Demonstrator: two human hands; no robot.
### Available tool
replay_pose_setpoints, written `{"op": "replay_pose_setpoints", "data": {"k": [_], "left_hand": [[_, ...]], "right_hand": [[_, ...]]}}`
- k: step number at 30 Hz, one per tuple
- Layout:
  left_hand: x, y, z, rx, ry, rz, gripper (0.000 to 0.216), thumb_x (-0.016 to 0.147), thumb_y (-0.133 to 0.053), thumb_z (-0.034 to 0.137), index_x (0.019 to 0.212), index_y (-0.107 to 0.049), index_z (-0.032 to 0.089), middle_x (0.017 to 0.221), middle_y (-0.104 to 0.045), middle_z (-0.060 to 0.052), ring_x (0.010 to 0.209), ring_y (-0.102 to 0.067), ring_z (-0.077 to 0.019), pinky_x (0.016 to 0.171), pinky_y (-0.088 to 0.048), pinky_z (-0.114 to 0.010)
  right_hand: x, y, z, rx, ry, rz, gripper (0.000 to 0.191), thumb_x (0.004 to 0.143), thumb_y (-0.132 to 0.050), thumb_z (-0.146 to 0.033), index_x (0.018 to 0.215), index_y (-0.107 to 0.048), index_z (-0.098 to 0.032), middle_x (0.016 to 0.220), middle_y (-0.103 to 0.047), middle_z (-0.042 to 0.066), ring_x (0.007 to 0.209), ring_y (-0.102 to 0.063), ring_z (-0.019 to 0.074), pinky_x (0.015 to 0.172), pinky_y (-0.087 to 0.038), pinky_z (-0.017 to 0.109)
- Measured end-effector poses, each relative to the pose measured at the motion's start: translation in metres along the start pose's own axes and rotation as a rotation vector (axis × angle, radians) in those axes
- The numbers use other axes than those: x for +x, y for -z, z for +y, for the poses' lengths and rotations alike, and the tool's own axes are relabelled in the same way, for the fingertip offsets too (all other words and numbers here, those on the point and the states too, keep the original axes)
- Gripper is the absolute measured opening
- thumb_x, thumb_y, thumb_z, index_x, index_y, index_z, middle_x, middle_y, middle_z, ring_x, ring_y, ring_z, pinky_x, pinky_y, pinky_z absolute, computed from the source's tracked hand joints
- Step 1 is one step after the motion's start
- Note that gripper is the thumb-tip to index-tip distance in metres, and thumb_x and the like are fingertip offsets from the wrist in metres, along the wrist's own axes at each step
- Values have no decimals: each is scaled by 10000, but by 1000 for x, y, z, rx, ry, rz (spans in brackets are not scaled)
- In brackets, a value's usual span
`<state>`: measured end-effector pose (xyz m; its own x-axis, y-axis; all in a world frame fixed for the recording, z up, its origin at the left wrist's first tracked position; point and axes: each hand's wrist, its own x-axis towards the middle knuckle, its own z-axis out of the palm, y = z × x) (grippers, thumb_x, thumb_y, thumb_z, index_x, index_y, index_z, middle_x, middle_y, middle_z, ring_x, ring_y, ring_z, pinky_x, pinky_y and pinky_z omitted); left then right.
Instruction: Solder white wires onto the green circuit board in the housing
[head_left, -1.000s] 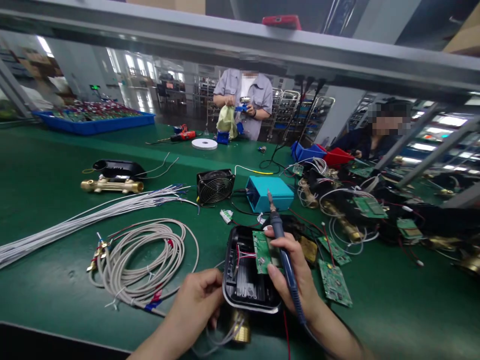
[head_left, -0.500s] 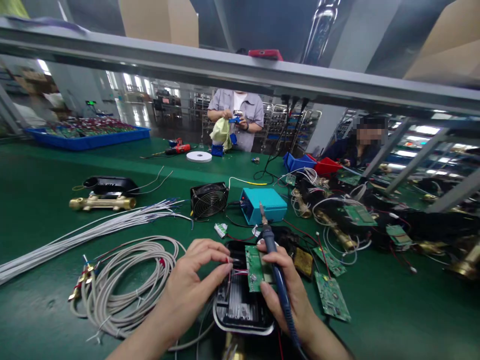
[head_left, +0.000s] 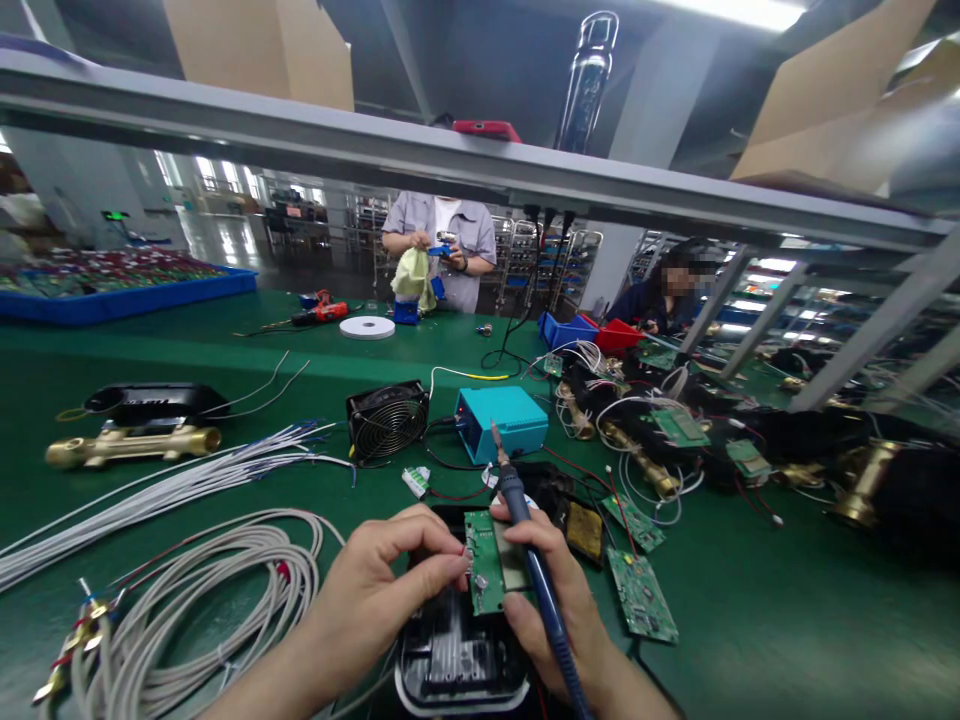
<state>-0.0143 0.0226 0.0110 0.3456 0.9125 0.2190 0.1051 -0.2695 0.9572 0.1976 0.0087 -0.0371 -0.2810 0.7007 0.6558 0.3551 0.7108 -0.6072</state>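
My right hand [head_left: 559,590] is closed round a dark blue soldering iron [head_left: 541,585], its tip pointing up and away. The same hand also grips a green circuit board [head_left: 484,590] by its right side. Thumb and forefinger of my left hand [head_left: 397,575] pinch thin wires at the board's left edge; the wire ends are mostly hidden by the fingertips. Below the board lies an open black housing [head_left: 459,660] with a pale rim. Behind the hands stands a teal soldering station [head_left: 514,420], and a soldering sponge [head_left: 585,530] lies to the right.
A black fan [head_left: 388,422] stands left of the station. White wires [head_left: 187,480], a coiled grey cable [head_left: 202,590] and a brass fitting [head_left: 135,443] occupy the left. Loose circuit boards [head_left: 643,595] and brass parts with wires lie right. Two people are beyond the bench, under an overhead shelf [head_left: 420,150].
The view has turned right and slightly up, so the bench items appear shifted left. My left fingertips, with the thin wires, have come closer to the board's left edge. The right-hand grip is unchanged.
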Motion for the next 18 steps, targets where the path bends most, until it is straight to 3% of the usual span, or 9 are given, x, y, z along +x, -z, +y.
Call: {"op": "replay_pose_setpoints", "data": {"k": [3, 6, 10, 14, 18], "left_hand": [[6, -3, -1, 35, 19, -33, 239, 840, -641, 347, 673, -721, 195, 669, -667, -6, 663, -586, -147, 648, -426, -237], [8, -5, -4, 27, 49, -35, 275, 837, -631, 394, 667, -708, 192, 634, -662, -6, 627, -580, -151, 608, -417, -240], [7, -5, -4, 22, 35, -50, 268, 830, -640, 390, 662, -716, 196, 630, -667, -7, 621, -592, -151, 617, -437, -235], [6, -6, -8, 71, -27, -96, 238, 863, -635, 381, 713, -741, 229, 685, -682, 0, 669, -614, -147, 649, -451, -222], [2, -7, -30, 98, -136, -125, 246, 882, -617, 390, 721, -735, 247, 679, -666, 4, 674, -615, -147, 645, -458, -216]], "right_hand": [[3, 0, 3, -25, 34, 58, 317, 968, -507, -382, 1266, -489, -277, 1327, -563, 99, 1261, -539, 247, 1025, -469, 385], [10, 0, 0, -71, 89, 98, 232, 982, -481, -267, 1204, -543, -291, 1293, -557, 85, 1205, -572, 222, 975, -500, 354], [20, 3, -13, -149, 96, 86, 275, 924, -541, -132, 1151, -573, -283, 1280, -539, 80, 1187, -565, 212, 971, -491, 340], [23, 5, -23, -134, 108, 47, 255, 895, -597, -169, 1129, -593, -269, 1269, -528, 83, 1143, -570, 219, 936, -501, 342], [19, 1, -23, -78, 152, 58, 159, 900, -577, -216, 1047, -614, -265, 1205, -527, 70, 1050, -586, 211, 858, -511, 340]]}}
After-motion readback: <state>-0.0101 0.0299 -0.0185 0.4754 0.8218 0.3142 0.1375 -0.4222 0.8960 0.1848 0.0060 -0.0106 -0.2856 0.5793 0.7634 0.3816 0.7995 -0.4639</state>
